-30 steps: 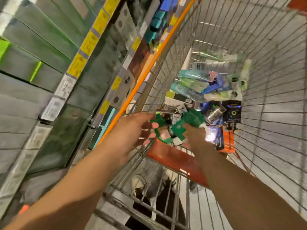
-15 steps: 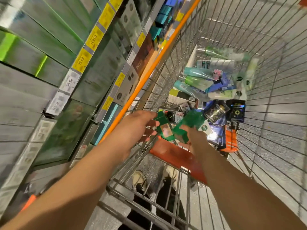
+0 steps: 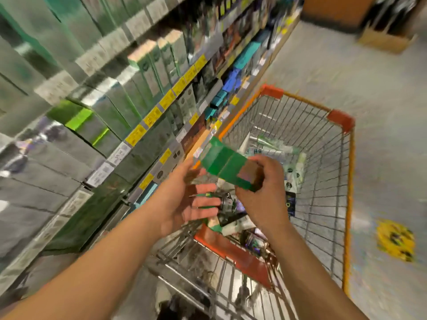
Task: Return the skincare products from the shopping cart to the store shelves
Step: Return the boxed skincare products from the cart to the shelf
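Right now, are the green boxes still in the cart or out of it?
Out. The right hand grips the green boxes above the cart rim; the left hand is under them.

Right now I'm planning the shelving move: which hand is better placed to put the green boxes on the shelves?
Left. The left hand is on the shelves' side; the right hand, gripping the green boxes, is over the cart.

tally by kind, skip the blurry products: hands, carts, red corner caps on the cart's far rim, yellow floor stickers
hands: 2, left hand and right hand
shopping cart: 1
red corner caps: 2
yellow floor sticker: 1
total: 6
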### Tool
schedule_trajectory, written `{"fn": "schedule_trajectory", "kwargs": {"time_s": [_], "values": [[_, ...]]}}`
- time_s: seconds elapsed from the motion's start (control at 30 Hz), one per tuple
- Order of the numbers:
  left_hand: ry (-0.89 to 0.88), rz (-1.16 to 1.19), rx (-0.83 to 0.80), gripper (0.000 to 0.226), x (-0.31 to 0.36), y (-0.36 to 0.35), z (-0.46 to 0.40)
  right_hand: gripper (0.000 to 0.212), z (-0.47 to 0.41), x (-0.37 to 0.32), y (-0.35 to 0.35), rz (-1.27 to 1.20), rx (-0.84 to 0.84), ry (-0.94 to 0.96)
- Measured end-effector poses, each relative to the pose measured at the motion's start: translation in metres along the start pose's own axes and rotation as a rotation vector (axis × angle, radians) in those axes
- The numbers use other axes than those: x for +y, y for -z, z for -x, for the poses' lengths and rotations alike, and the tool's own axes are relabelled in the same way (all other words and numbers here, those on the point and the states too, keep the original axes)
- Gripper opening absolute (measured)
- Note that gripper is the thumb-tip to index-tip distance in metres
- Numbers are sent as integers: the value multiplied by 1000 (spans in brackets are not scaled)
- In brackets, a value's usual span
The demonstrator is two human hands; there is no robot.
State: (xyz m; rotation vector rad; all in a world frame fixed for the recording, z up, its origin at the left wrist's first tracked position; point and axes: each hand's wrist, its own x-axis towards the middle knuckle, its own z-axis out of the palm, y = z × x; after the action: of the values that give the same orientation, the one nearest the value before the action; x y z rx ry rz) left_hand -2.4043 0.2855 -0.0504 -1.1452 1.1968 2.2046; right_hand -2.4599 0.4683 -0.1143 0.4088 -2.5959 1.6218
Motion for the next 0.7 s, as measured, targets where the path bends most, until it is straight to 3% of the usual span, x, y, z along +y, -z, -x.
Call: {"fn": "schedule_trajectory", "kwargs": {"time_s": [0.17, 0.27, 0.37, 0.43, 0.53, 0.7], "values": [[-146, 3, -152, 69, 35, 1, 71, 69, -18, -79, 20, 111, -43, 369], [-289, 70, -152, 65, 43, 7, 109, 76, -31, -114, 24, 100, -38, 599], [-423, 90, -84, 54, 48, 18, 140, 90, -38, -155, 20, 56, -69, 703], [-496, 166, -62, 44, 52, 27, 159, 96, -39, -183, 9, -49, -55, 708], [-652, 272, -38, 33, 59, 48, 187, 109, -43, -219, -15, -303, -127, 558], [-882, 314, -11, 40, 73, 90, 231, 89, -43, -285, -62, -499, -340, 432]]}}
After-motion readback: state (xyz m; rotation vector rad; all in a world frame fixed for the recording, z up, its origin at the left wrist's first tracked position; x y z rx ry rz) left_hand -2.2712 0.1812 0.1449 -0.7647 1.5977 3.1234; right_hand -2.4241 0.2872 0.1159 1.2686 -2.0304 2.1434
